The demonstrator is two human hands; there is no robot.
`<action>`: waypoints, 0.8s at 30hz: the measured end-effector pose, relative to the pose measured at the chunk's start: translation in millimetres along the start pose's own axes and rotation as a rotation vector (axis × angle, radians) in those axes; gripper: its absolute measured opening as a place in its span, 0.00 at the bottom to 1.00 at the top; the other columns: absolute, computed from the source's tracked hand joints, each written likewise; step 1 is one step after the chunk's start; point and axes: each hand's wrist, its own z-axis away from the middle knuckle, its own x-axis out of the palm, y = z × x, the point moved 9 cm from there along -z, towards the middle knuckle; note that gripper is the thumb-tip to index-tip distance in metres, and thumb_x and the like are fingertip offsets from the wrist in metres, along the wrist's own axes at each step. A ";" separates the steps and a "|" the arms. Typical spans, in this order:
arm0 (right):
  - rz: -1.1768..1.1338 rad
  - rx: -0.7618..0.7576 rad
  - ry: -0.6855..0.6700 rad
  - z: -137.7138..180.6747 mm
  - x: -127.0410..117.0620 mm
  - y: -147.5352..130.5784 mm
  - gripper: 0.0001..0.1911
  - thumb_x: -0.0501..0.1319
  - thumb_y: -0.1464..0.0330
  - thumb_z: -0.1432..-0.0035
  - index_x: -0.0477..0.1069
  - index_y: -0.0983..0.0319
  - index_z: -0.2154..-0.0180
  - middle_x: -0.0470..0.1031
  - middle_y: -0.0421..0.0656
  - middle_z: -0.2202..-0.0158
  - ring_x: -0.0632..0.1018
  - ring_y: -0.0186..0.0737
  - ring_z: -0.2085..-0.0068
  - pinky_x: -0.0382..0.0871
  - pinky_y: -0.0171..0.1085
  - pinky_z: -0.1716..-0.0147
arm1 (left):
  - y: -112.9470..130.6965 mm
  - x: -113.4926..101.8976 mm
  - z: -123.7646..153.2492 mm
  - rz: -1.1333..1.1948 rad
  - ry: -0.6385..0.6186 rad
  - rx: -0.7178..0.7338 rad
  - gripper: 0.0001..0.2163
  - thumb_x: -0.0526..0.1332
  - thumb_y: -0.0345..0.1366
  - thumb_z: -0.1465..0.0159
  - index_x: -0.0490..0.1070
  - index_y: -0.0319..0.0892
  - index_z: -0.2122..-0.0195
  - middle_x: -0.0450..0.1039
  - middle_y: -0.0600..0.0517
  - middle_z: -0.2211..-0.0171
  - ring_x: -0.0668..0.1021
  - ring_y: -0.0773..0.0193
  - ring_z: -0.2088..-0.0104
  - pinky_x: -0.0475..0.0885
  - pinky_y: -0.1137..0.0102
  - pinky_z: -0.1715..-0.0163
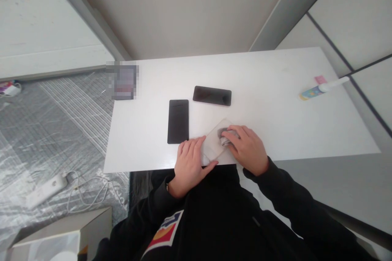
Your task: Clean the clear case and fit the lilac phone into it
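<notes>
The left hand lies flat and open at the near edge of the table, palm down, fingers pinning a pale flat device that sits tilted between the two hands; the thumb hooks under its near corner. The right hand is curled around a small grey cloth, bunched under the fingertips and pressed onto the device's upper right part. What the device is exactly I cannot tell, since both hands cover most of it.

The work in hand looks like wiping, and doing it well seems to call for this: keep the left hand's pressure steady so the device does not skid towards the table edge, which lies just beside it; move the cloth in short overlapping strokes from one end to the other rather than scrubbing one spot; keep the cloth folded so that bare fingertips do not smear the surface; ease the pressure near the corners.

Two dark phones lie beyond the hands, one upright just left of the device, one crosswise further back; a tube rests well apart near the right edge.
</notes>
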 end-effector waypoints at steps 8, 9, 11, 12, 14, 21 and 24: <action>-0.047 -0.094 -0.057 -16.7 10.8 -0.4 0.16 0.54 0.80 0.35 0.75 0.59 0.56 0.80 0.44 0.58 0.75 0.46 0.59 0.70 0.42 0.64 | 0.2 -0.6 0.0 -0.020 0.008 -0.002 0.34 0.70 0.51 0.36 0.63 0.35 0.37 0.80 0.42 0.48 0.80 0.49 0.50 0.68 0.55 0.41; -0.068 -0.114 -0.072 -18.2 10.6 -3.8 0.15 0.54 0.79 0.35 0.75 0.59 0.57 0.80 0.45 0.57 0.75 0.46 0.58 0.71 0.42 0.62 | 0.1 -0.5 0.2 -0.022 0.009 -0.003 0.34 0.70 0.51 0.36 0.63 0.36 0.36 0.80 0.42 0.48 0.80 0.50 0.50 0.68 0.55 0.40; -0.110 -0.133 -0.096 -19.8 9.3 -9.7 0.11 0.55 0.76 0.35 0.74 0.60 0.57 0.79 0.47 0.53 0.76 0.48 0.56 0.74 0.44 0.59 | 0.2 -0.5 0.4 -0.024 0.012 -0.001 0.34 0.70 0.51 0.36 0.63 0.36 0.36 0.80 0.43 0.48 0.80 0.51 0.51 0.68 0.56 0.40; -0.128 -0.130 -0.101 -20.0 8.2 -11.4 0.09 0.56 0.73 0.34 0.74 0.61 0.57 0.78 0.49 0.51 0.76 0.50 0.55 0.75 0.45 0.58 | 0.5 -0.6 0.4 -0.023 0.014 0.001 0.34 0.70 0.51 0.36 0.63 0.36 0.37 0.80 0.43 0.49 0.80 0.51 0.51 0.68 0.56 0.40; -0.163 -0.113 -0.098 -19.9 5.8 -11.4 0.08 0.56 0.70 0.32 0.73 0.61 0.57 0.76 0.52 0.50 0.77 0.51 0.53 0.76 0.47 0.57 | 0.9 -1.1 0.3 -0.023 0.018 0.004 0.33 0.70 0.51 0.36 0.64 0.37 0.37 0.80 0.43 0.49 0.80 0.51 0.51 0.68 0.56 0.41; -0.250 0.013 0.001 -22.1 -3.0 14.7 0.11 0.56 0.74 0.32 0.72 0.59 0.51 0.79 0.48 0.52 0.81 0.48 0.51 0.78 0.45 0.52 | 1.2 -1.8 -0.3 -0.020 0.030 0.012 0.33 0.70 0.51 0.36 0.64 0.36 0.37 0.81 0.43 0.49 0.81 0.51 0.52 0.67 0.57 0.40; -0.272 0.012 -0.009 -23.8 0.0 8.1 0.10 0.56 0.74 0.30 0.74 0.58 0.54 0.80 0.47 0.54 0.81 0.47 0.53 0.79 0.45 0.52 | 0.3 -1.3 0.1 -0.018 0.033 0.008 0.33 0.69 0.52 0.35 0.63 0.36 0.36 0.81 0.43 0.50 0.81 0.51 0.52 0.67 0.57 0.40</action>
